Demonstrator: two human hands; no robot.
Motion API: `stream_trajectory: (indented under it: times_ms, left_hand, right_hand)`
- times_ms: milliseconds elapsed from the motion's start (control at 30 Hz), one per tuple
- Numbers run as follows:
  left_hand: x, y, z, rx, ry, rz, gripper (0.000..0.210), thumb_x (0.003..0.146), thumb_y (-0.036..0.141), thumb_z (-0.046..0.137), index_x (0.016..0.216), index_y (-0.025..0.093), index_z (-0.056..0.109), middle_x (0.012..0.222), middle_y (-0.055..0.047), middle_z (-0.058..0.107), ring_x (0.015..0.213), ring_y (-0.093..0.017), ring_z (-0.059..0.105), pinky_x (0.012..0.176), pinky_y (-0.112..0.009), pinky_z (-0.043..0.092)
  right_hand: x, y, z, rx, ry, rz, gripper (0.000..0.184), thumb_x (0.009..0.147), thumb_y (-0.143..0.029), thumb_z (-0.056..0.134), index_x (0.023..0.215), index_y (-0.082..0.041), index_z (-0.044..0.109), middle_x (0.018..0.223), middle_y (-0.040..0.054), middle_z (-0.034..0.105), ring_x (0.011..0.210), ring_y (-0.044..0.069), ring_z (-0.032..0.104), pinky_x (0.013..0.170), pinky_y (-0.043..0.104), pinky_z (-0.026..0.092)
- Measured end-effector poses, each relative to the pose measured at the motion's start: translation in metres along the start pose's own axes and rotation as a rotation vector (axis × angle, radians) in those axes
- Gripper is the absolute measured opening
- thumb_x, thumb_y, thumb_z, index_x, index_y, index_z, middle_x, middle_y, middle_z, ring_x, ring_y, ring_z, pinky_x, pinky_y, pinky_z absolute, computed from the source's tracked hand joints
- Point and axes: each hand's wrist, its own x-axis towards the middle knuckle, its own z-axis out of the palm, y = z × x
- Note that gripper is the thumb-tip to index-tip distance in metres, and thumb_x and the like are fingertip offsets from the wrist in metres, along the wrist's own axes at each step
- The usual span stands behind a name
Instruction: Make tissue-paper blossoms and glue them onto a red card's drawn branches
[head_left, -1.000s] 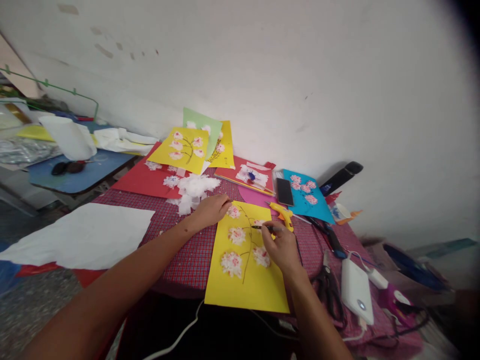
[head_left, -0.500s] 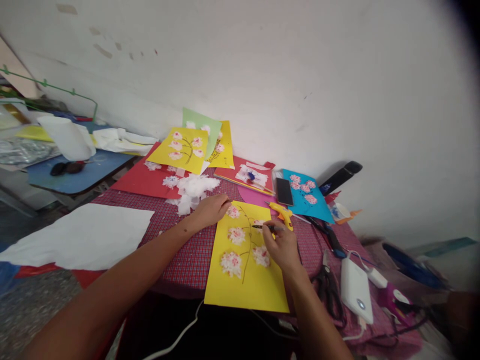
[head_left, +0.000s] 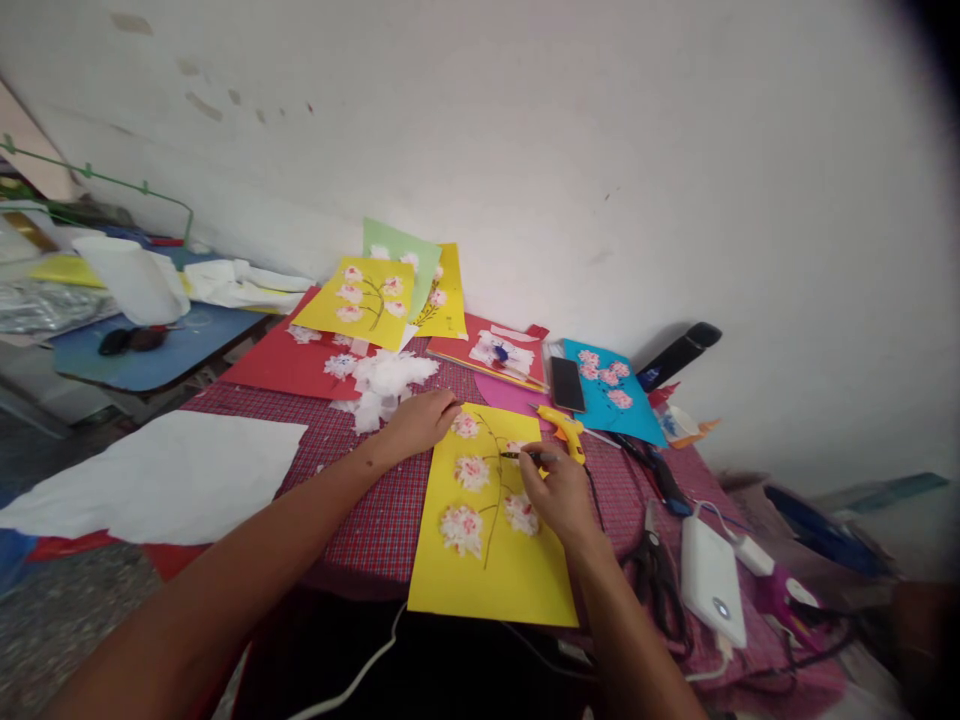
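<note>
A sheet of yellow paper (head_left: 487, 585) lies in front of me, bearing a drawn dark branch and several white-and-pink tissue flowers (head_left: 461, 530). My right hand (head_left: 559, 490) is closed around a black pen (head_left: 514, 455), whose tip meets the branch's stem near the upper right flower. At the sheet's top left corner, my left hand (head_left: 421, 420) has its fingers closed on the paper's edge. Just beyond the right hand rests a yellow glue gun (head_left: 564, 425).
Torn white tissue (head_left: 386, 375) and finished flower pictures (head_left: 367, 300) lie at the back left. A phone (head_left: 567, 384) and a blue flower sheet (head_left: 611, 385) are behind. Scissors (head_left: 656, 585) and a white power bank (head_left: 712, 580) sit at right. A wall stands behind the table.
My right hand and the pen have shifted slightly left, bringing the tip onto the stem. The left hand stays at the paper's corner.
</note>
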Motion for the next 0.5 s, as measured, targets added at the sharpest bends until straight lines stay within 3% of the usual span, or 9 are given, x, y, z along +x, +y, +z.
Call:
stream_trajectory:
  times_ms: [167, 333, 500]
  left_hand:
    - [0.000, 0.000, 0.000, -0.012, 0.003, 0.004, 0.025, 0.099, 0.035, 0.041, 0.093, 0.019, 0.061, 0.088, -0.006, 0.067, 0.084, -0.021, 0.062, 0.071, -0.032, 0.044]
    - [0.001, -0.002, 0.000, -0.035, 0.006, 0.023, 0.025, 0.099, 0.035, 0.043, 0.096, 0.019, 0.062, 0.092, -0.006, 0.068, 0.086, -0.021, 0.063, 0.073, -0.032, 0.046]
    - [0.001, 0.001, -0.003, -0.093, -0.011, 0.129, 0.023, 0.098, 0.034, 0.046, 0.104, 0.019, 0.063, 0.103, -0.006, 0.069, 0.095, -0.021, 0.064, 0.083, -0.033, 0.048]
  right_hand:
    - [-0.003, -0.003, -0.008, 0.016, 0.130, -0.006, 0.017, 0.087, -0.033, 0.057, 0.088, -0.021, 0.069, 0.085, 0.0057, 0.074, 0.073, 0.021, 0.068, 0.070, 0.031, 0.052]
    - [-0.001, -0.013, -0.017, 0.034, 0.122, 0.020, 0.017, 0.087, -0.033, 0.058, 0.090, -0.021, 0.069, 0.088, 0.0070, 0.074, 0.068, 0.020, 0.066, 0.066, 0.031, 0.051]
    - [0.010, -0.022, -0.015, 0.329, 0.097, 0.172, 0.021, 0.085, -0.035, 0.061, 0.096, -0.019, 0.068, 0.081, 0.0044, 0.070, 0.063, 0.017, 0.063, 0.059, 0.029, 0.049]
